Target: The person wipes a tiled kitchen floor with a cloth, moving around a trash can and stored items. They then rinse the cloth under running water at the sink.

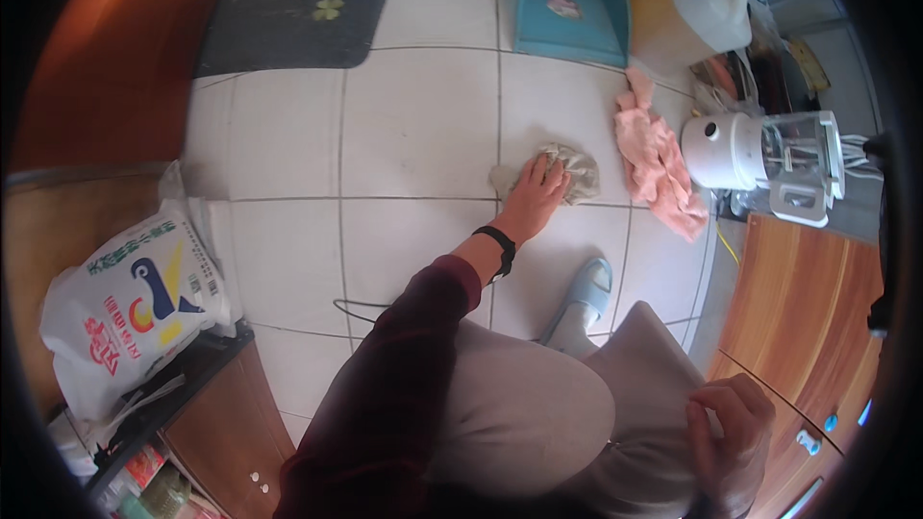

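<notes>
My left hand [537, 191], with a black band on its wrist, presses on a crumpled grey-beige cloth [577, 173] on the tiled floor [418, 122]. The fingers lie over the cloth's left part, and a small flap of it seems to stick out left of the hand. At the lower right, my right hand [735, 425] is beside my bent knee with its fingers curled. Whether anything is inside that hand is hidden. A pink towel [656, 158] lies rumpled on the floor, to the right of the cloth.
A blender [728, 151] stands beyond the towel. Behind are a blue dustpan [570, 29] and a plastic jug [685, 14] of yellowish liquid. A dark mat [296, 14] lies far left, above a printed white sack [144, 303]. Wooden cabinets [800, 303] border the right.
</notes>
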`<action>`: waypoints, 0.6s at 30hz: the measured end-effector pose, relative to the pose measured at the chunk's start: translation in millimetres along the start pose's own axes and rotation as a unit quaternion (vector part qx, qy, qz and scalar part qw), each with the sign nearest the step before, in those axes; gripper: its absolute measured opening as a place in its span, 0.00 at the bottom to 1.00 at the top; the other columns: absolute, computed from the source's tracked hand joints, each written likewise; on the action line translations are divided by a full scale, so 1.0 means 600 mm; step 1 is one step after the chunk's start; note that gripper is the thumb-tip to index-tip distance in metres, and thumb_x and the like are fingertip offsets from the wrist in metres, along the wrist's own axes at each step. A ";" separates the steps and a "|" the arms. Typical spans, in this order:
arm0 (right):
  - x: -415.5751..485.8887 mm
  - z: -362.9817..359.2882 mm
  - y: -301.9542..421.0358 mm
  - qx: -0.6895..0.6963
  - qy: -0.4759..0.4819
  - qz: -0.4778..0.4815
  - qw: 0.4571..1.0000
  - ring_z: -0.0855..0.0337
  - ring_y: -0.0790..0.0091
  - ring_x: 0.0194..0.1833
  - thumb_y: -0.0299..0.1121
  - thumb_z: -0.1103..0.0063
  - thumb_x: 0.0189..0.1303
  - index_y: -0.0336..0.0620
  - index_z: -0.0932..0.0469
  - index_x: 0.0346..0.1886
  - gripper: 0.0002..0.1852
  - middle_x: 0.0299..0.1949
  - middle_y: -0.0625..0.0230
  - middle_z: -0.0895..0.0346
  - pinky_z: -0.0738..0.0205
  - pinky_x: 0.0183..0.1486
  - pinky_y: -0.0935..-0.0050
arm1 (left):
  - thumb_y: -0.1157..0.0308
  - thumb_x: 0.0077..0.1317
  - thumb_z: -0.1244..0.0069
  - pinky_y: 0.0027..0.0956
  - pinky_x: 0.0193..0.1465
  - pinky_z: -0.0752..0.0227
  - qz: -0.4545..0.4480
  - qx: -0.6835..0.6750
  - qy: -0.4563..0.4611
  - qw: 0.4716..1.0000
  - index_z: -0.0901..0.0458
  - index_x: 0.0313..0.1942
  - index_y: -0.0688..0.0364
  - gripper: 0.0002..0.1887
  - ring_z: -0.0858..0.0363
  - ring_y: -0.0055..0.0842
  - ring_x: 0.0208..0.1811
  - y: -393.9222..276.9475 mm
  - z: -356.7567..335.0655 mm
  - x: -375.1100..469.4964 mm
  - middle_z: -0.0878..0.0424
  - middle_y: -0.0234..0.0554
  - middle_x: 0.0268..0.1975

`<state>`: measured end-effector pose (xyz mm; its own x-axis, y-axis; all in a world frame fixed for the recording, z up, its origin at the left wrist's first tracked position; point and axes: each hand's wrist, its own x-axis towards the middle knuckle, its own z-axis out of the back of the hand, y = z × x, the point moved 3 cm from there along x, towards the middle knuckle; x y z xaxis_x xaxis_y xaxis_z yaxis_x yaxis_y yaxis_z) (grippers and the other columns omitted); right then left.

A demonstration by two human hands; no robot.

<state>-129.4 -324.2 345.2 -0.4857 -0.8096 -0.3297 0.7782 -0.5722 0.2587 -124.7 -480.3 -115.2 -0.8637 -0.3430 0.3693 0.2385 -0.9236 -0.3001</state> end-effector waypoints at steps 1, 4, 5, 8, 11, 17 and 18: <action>0.000 0.004 0.004 0.003 0.018 0.009 1.000 0.21 0.50 0.37 0.21 0.38 0.57 0.34 0.20 0.38 0.05 0.33 0.54 0.21 0.28 0.41 0.57 | 0.70 0.65 0.48 0.54 0.71 0.36 0.009 0.018 -0.001 1.000 0.25 0.65 0.59 0.26 0.35 0.52 0.71 0.028 0.013 -0.008 0.31 0.50 0.68; -0.003 0.011 0.018 0.007 0.038 0.020 0.999 0.22 0.48 0.38 0.20 0.39 0.61 0.34 0.20 0.41 0.06 0.35 0.52 0.22 0.29 0.42 0.54 | 0.72 0.64 0.47 0.51 0.67 0.31 0.100 0.024 0.084 0.991 0.23 0.63 0.60 0.25 0.31 0.51 0.68 0.111 0.052 -0.030 0.27 0.51 0.64; -0.004 0.014 0.022 0.008 0.040 0.021 0.999 0.22 0.48 0.37 0.20 0.39 0.60 0.33 0.20 0.40 0.06 0.34 0.51 0.23 0.29 0.41 0.54 | 0.73 0.63 0.47 0.51 0.66 0.30 0.148 0.005 0.148 0.978 0.22 0.62 0.61 0.25 0.30 0.49 0.67 0.143 0.067 -0.036 0.25 0.52 0.63; -0.001 0.015 0.028 0.018 0.066 0.007 0.998 0.22 0.48 0.38 0.18 0.40 0.60 0.33 0.20 0.41 0.06 0.35 0.51 0.23 0.29 0.41 0.55 | 0.77 0.63 0.51 0.41 0.62 0.26 0.215 -0.222 -0.056 0.949 0.18 0.58 0.61 0.22 0.21 0.42 0.59 0.277 0.175 -0.039 0.18 0.49 0.56; 0.009 0.011 0.030 0.017 0.073 0.029 0.997 0.22 0.48 0.39 0.16 0.39 0.58 0.33 0.20 0.41 0.08 0.36 0.51 0.23 0.30 0.41 0.55 | 0.79 0.62 0.49 0.37 0.62 0.24 0.231 -0.297 -0.176 0.909 0.15 0.56 0.60 0.20 0.16 0.39 0.56 0.437 0.297 -0.082 0.14 0.48 0.53; 0.030 -0.004 0.032 0.027 0.043 -0.002 0.999 0.20 0.49 0.40 0.16 0.37 0.58 0.33 0.20 0.42 0.09 0.37 0.50 0.21 0.26 0.43 0.58 | 0.77 0.59 0.48 0.46 0.64 0.27 0.292 0.034 -0.119 0.948 0.16 0.54 0.63 0.21 0.19 0.49 0.57 0.672 0.324 -0.207 0.17 0.53 0.55; 0.034 -0.005 0.034 0.017 0.053 0.001 0.998 0.19 0.49 0.40 0.16 0.37 0.59 0.33 0.20 0.42 0.08 0.37 0.50 0.21 0.26 0.43 0.58 | 0.77 0.59 0.48 0.47 0.65 0.28 0.257 0.065 -0.163 0.950 0.16 0.54 0.62 0.20 0.19 0.50 0.58 0.670 0.297 -0.216 0.17 0.54 0.56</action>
<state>-122.3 -351.7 340.9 -0.4378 -0.7929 -0.4239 0.7641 -0.5766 0.2894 162.2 -837.8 -127.0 -0.4388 -0.7704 0.4626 0.6629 -0.6251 -0.4121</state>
